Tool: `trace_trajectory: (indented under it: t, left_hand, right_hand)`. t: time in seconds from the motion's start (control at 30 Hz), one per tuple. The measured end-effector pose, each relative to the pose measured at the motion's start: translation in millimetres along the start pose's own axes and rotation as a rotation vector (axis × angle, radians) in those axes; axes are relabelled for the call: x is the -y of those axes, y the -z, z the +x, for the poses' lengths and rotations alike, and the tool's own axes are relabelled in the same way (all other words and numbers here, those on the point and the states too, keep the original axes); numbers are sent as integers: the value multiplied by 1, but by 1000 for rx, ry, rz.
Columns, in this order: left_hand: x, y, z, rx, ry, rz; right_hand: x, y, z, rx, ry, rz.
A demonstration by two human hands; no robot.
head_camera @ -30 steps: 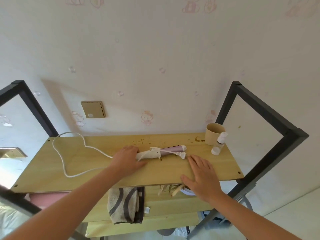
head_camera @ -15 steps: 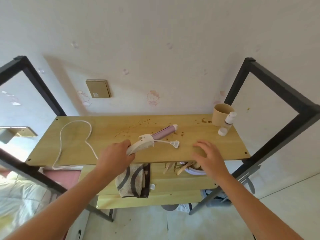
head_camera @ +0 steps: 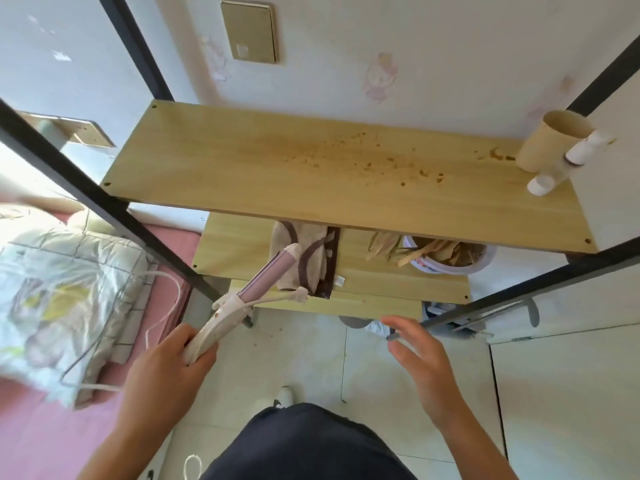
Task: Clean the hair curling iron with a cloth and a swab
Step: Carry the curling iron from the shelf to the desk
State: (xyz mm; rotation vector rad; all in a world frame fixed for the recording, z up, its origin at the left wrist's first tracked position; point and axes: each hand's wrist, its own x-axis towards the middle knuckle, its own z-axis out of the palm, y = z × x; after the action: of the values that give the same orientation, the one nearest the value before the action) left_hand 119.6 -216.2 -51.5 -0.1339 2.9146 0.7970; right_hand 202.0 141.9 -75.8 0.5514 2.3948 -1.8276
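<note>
Wooden shelf (head_camera: 277, 174), spotted with brown specks, stands against a wall with cartoon stickers. The left hand (head_camera: 166, 368) has its grip closed around the handle of the curling iron (head_camera: 239, 301), held above the floor. The right hand (head_camera: 422, 362) is open and holds nothing. The striped cloth (head_camera: 304, 258) lies on the lower shelf (head_camera: 235, 244), its top hidden by the upper board and its white tag too small to read.

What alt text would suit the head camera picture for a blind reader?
A person's left hand grips a pink and white curling iron by its handle, held in the air before a wooden shelf unit; the right hand hovers open. A patterned cloth lies on a lower shelf.
</note>
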Motion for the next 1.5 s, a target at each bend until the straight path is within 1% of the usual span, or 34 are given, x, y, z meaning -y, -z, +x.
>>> trace_trajectory:
  t: [0.13,0.3,0.4,0.57,0.67,0.73,0.93,1.07,1.23,1.5]
  left_hand:
    - [36,-5,-9,-25,112,-27]
    - [61,-3,-12,-35,201,-52]
    - [72,0,-23,-57,268,-56]
    - [72,4,-56,-137,381,-127]
    - [62,1,-85,-216,509,-171]
    - [57,-3,-107,-277,600,-213]
    - [41,-26,-185,-448,839,-279]
    - [33,-39,-245,-572,995,-315]
    - [37,-50,-310,-705,1161,-385]
    - [67,-58,-415,-903,1301,-463]
  right_hand:
    - [-17,-20,0,19,-100,25]
    - [-11,-52,12,64,-75,70]
    - [-8,-67,21,139,-64,103]
    - [-8,-68,48,329,-16,81]
    - [-1,-66,68,476,5,46]
    - [5,-69,79,578,54,4]
    - [15,-96,94,825,136,-23]
    - [10,-119,83,968,171,-54]
    - [7,-160,51,1101,229,-98]
    - [31,-252,-55,1303,350,-126]
